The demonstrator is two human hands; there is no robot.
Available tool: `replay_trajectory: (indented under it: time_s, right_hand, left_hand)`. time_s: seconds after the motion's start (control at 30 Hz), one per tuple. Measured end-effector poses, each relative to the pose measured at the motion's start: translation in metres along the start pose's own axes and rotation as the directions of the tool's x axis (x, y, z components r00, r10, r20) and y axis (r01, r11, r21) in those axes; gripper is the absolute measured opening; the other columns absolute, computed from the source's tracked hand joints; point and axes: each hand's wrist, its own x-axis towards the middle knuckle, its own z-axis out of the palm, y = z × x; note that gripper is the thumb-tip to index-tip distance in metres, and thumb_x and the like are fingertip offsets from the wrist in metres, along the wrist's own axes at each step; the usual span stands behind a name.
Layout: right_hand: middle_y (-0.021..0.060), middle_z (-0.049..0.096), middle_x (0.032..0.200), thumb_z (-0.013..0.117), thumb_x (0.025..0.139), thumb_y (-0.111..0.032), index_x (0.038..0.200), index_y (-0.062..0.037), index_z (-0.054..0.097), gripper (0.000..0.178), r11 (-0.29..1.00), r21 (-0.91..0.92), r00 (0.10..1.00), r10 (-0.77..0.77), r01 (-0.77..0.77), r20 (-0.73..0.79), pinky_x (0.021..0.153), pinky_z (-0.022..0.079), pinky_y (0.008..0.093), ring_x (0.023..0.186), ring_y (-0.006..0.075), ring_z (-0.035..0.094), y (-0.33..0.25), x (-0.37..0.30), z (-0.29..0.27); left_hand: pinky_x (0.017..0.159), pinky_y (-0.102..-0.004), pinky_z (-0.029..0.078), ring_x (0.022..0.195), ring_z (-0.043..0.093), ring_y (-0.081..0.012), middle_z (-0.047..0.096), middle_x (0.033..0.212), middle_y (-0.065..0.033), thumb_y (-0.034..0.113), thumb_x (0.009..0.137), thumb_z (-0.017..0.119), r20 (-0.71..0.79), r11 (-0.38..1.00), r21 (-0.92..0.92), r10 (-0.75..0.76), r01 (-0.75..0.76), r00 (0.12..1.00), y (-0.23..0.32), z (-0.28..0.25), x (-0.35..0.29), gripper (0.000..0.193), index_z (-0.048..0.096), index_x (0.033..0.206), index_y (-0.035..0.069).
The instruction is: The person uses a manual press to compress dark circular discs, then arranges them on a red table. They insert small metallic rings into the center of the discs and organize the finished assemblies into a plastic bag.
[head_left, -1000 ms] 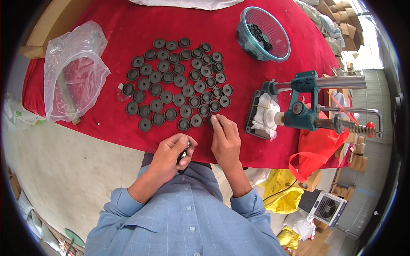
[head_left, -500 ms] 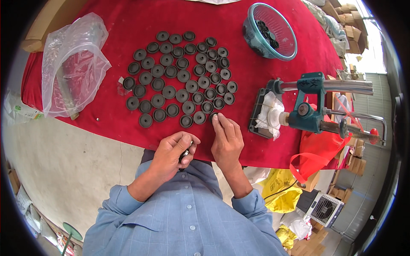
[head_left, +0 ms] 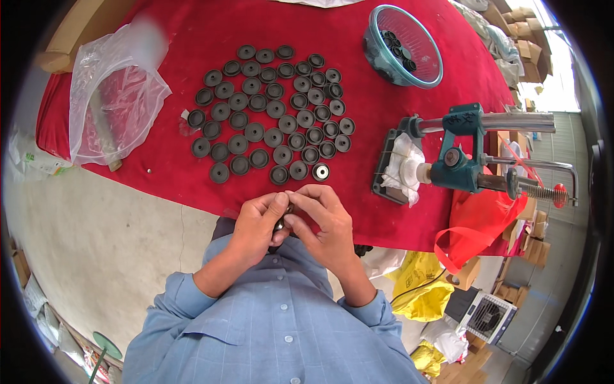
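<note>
My left hand (head_left: pixel 254 225) is closed around a few small shiny metal rings (head_left: pixel 279 225), partly hidden by its fingers. My right hand (head_left: pixel 329 229) meets it at the table's front edge, thumb and fingertips bent in against the left fingertips; what they pinch is mostly covered. Just beyond my hands lie many round black discs (head_left: pixel 254 132) with raised rims, spread flat in loose rows. The nearest disc on the right has a bright metal ring (head_left: pixel 321 171) sitting in its centre.
A teal hand press (head_left: pixel 464 150) lies to the right, white cloth (head_left: pixel 404 168) at its base. Behind it a translucent blue basin (head_left: pixel 427 80) holds small black parts. A clear plastic bag (head_left: pixel 121 96) rests at left on the red tablecloth (head_left: pixel 211 25). Red bag (head_left: pixel 476 224) at right.
My right hand has drawn back from the nearest right disc to my left hand. That disc, covered by the fingers before, now shows a metal ring in it.
</note>
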Motion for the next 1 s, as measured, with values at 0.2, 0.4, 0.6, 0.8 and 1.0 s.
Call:
replay_trajectory:
  time_s: [0.2,0.4,0.6,0.8,1.0]
  right_hand:
    - [0.0109,0.07,0.105,0.082,0.085,0.0,0.107,-0.002,0.077,0.023,0.984,0.136,0.993,0.108,-0.112,0.038,0.079,0.059,0.0372,0.091,0.0265,0.072,0.003,-0.005,-0.005]
    - [0.0094,0.073,0.101,0.081,0.085,0.002,0.103,-0.0034,0.076,0.02,0.965,-0.235,0.952,-0.178,0.119,-0.25,0.075,0.058,0.0374,0.088,0.0268,0.072,0.033,0.025,0.006]
    - [0.0058,0.071,0.109,0.079,0.082,-0.001,0.106,-0.0024,0.075,0.024,0.847,-0.483,0.94,-0.319,0.224,-0.124,0.082,0.054,0.0399,0.094,0.0259,0.068,0.051,0.027,0.024]
    - [0.0041,0.072,0.118,0.074,0.086,-0.004,0.112,-0.004,0.077,0.027,0.779,-0.598,0.946,-0.308,0.189,-0.102,0.091,0.049,0.0403,0.104,0.0246,0.067,0.048,0.018,0.028]
    - [0.0036,0.073,0.129,0.068,0.089,-0.004,0.125,-0.0056,0.077,0.037,0.711,-0.696,0.961,-0.25,0.097,-0.122,0.097,0.043,0.0382,0.112,0.0241,0.066,0.04,-0.002,0.036]
  left_hand:
    - [0.046,-0.0223,0.033,0.056,0.05,-0.0062,0.064,0.083,-0.0042,0.044,0.113,0.057,0.0,0.997,0.072,-0.024,0.024,1.0,-0.007,-0.005,-0.002,0.047,0.069,0.118,-0.002]
    - [0.057,-0.025,0.051,0.08,0.065,-0.0153,0.07,0.105,-0.0139,0.027,0.116,0.047,0.017,0.915,-0.38,-0.139,0.135,0.99,0.021,-0.006,-0.016,0.042,0.061,0.137,-0.006]
    - [0.093,-0.0396,0.063,0.106,0.072,-0.0252,0.071,0.124,-0.0222,0.021,0.116,0.041,0.039,0.884,-0.444,-0.146,0.147,0.989,0.017,-0.021,-0.017,0.043,0.054,0.146,-0.007]
    - [0.078,-0.033,0.064,0.094,0.073,-0.0201,0.073,0.118,-0.019,0.025,0.116,0.045,0.04,0.909,-0.397,-0.125,0.131,0.991,0.009,-0.027,-0.016,0.043,0.055,0.145,-0.006]
    - [0.059,-0.0236,0.051,0.08,0.067,-0.012,0.074,0.113,-0.0158,0.03,0.115,0.052,0.024,0.933,-0.337,-0.129,0.13,0.991,0.012,-0.024,-0.02,0.043,0.059,0.141,-0.005]
